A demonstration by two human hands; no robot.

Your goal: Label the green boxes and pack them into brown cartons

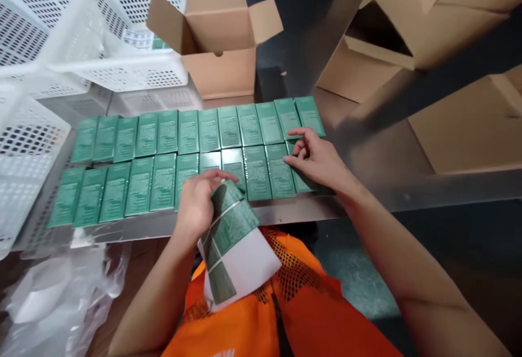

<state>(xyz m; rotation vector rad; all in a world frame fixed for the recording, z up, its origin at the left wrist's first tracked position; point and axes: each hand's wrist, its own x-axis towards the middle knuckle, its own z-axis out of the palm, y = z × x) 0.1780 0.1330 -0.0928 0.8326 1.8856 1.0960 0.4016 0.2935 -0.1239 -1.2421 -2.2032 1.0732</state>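
- Here's the left hand (198, 199), fingers closed round a bundle (240, 226) of green-and-white printed sheets, thin pale bands across it, held at the near edge of the worktop (302, 213)!
- And the right hand (322, 161), loose, gripping nothing I can see, thumb and forefinger spread over the right end of the green boxes (256, 172); whether it presses, I can't tell.
- Good form here, I'd say: light fingertips on those boxes, edges flush, and the bundle lifted well off the front row so nothing gets dragged crooked.
- Now the count! Two rows lying side by side: twelve in the back row, eleven I can make out in front, that end partly hidden by the hand. One bundle.
- Further out, three white baskets (122, 71) at the left, and at least three cartons (220, 71): one open behind the rows, the others off right.
- Down at the left, crumpled clear plastic (73, 302).
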